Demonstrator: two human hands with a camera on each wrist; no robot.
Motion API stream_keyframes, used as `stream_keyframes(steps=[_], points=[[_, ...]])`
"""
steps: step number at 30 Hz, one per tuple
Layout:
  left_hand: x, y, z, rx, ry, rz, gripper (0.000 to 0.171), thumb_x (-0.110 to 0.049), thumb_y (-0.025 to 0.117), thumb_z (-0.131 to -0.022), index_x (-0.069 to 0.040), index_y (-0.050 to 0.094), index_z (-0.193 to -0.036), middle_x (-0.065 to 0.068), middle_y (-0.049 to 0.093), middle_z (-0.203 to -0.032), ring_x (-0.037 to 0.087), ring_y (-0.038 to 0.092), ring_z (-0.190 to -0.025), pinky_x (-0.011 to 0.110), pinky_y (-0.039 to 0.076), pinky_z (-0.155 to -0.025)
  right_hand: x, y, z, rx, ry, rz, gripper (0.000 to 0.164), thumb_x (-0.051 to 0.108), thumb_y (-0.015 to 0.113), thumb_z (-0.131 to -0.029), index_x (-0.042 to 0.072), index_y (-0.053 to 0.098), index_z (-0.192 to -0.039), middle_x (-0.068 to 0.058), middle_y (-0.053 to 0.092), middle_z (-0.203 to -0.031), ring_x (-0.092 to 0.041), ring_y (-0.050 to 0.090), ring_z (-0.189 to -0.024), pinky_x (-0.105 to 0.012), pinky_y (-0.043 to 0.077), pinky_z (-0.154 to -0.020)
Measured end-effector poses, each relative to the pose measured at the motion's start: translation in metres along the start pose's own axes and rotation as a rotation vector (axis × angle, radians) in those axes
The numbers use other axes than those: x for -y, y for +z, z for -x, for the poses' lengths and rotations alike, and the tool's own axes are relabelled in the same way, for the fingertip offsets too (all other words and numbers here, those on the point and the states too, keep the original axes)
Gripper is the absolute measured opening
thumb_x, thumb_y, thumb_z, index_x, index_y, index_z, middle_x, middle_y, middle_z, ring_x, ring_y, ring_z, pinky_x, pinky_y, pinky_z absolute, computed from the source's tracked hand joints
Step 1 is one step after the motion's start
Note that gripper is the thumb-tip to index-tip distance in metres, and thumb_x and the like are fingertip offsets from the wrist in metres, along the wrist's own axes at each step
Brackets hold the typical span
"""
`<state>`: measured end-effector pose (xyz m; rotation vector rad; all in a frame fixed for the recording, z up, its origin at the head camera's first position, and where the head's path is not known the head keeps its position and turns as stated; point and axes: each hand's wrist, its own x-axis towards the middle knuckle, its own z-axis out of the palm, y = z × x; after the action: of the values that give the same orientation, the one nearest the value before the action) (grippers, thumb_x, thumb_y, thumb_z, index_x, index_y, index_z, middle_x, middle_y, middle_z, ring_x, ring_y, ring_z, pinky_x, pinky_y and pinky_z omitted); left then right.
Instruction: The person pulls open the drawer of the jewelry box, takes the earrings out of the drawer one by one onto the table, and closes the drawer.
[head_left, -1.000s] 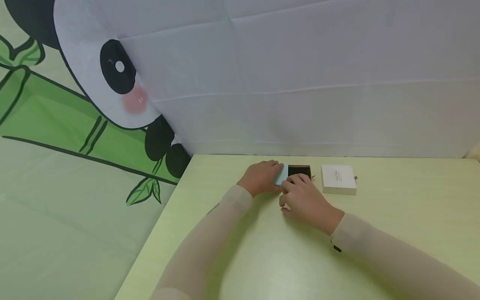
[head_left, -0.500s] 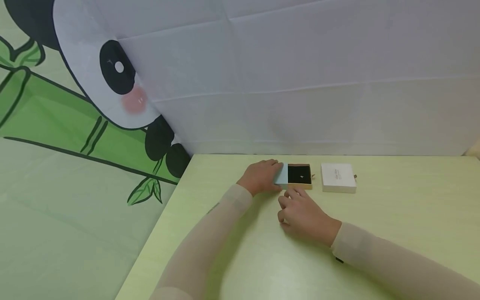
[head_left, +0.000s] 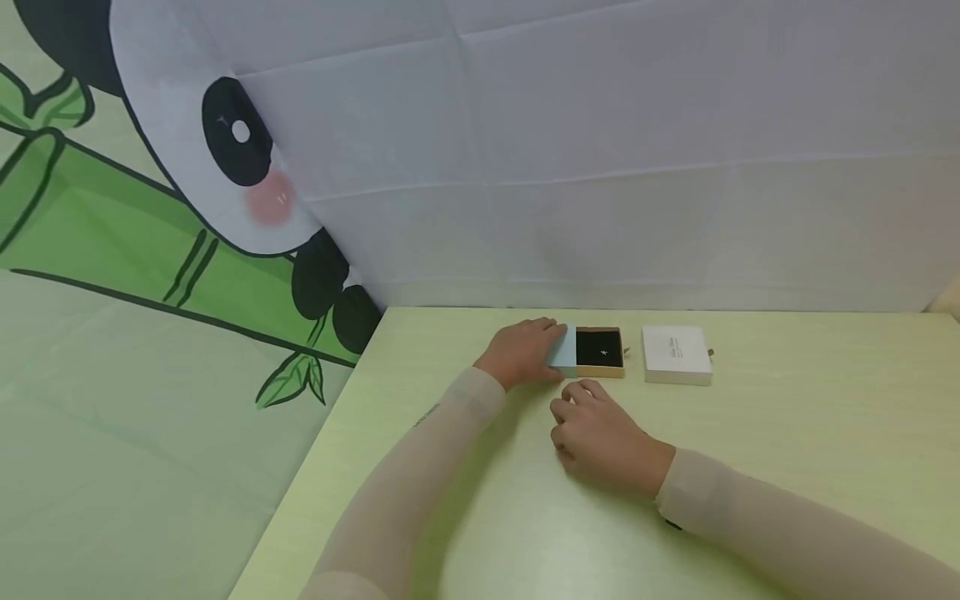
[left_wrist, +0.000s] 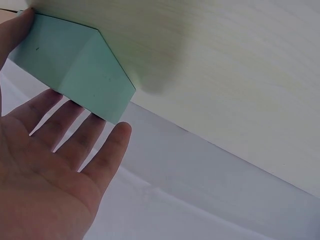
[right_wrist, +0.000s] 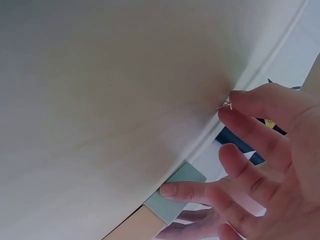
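i see right hand (head_left: 609, 439) pinching a tiny trinket (right_wrist: 229, 105), left hand (head_left: 521, 353) gripping blue box (head_left: 564, 351) just beyond, toward desk's back edge (head_left: 795, 320)

Near the table's (head_left: 810, 442) far edge, a tray (head_left: 600, 372) juts from the right side of its cover (head_left: 563, 352), a trinket (head_left: 603, 352) lying in it; a second box (head_left: 675, 356) sits just right. The left hand (head_left: 519, 354) spans the cover's left end. Before the tray, the right hand (head_left: 606, 440) has another trinket (right_wrist: 228, 104) between fingertips. Behind hangs a cloth (head_left: 600, 167).
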<state>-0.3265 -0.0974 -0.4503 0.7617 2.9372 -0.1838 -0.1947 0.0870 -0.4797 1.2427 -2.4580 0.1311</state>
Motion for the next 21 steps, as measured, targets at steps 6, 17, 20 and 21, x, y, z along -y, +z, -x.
stream_keyframes(steps=[6,17,20,21], points=[[-0.0003,0.0004,-0.0006,0.005,-0.007,0.001,0.087,-0.054,0.086,-0.106,-0.023,0.052,-0.179,0.000,0.061,-0.179,0.023,0.072,-0.149,0.040,0.068,-0.108,0.0016,-0.0010,-0.0014,0.041,0.018,-0.005,0.013,0.019,0.094,-0.095,0.025,0.089,-0.084,0.004,0.071,-0.092,-0.025,0.066,-0.109,-0.049,0.055,-0.110],[-0.0015,-0.0023,0.0011,0.011,-0.008,0.000,0.086,-0.055,0.085,-0.107,-0.023,0.051,-0.180,0.001,0.060,-0.180,0.024,0.071,-0.152,0.041,0.067,-0.110,0.0015,-0.0011,-0.0015,0.034,-0.006,0.033,0.012,0.022,0.095,-0.094,0.024,0.090,-0.084,0.004,0.072,-0.094,-0.025,0.068,-0.110,-0.049,0.055,-0.109],[-0.0017,-0.0029,0.0018,0.020,-0.008,-0.001,0.086,-0.055,0.083,-0.108,-0.024,0.050,-0.180,0.002,0.059,-0.181,0.025,0.070,-0.154,0.041,0.067,-0.111,0.0007,-0.0015,-0.0012,0.045,-0.007,0.034,0.010,0.025,0.095,-0.094,0.024,0.090,-0.086,0.004,0.073,-0.096,-0.026,0.069,-0.113,-0.051,0.056,-0.110],[-0.0017,-0.0027,0.0019,0.021,-0.009,-0.002,0.085,-0.055,0.083,-0.108,-0.024,0.050,-0.180,0.001,0.059,-0.181,0.025,0.070,-0.154,0.041,0.067,-0.111,-0.0001,-0.0015,-0.0011,0.044,-0.005,0.032,0.010,0.025,0.095,-0.094,0.024,0.090,-0.086,0.004,0.074,-0.096,-0.026,0.069,-0.113,-0.051,0.056,-0.110]])
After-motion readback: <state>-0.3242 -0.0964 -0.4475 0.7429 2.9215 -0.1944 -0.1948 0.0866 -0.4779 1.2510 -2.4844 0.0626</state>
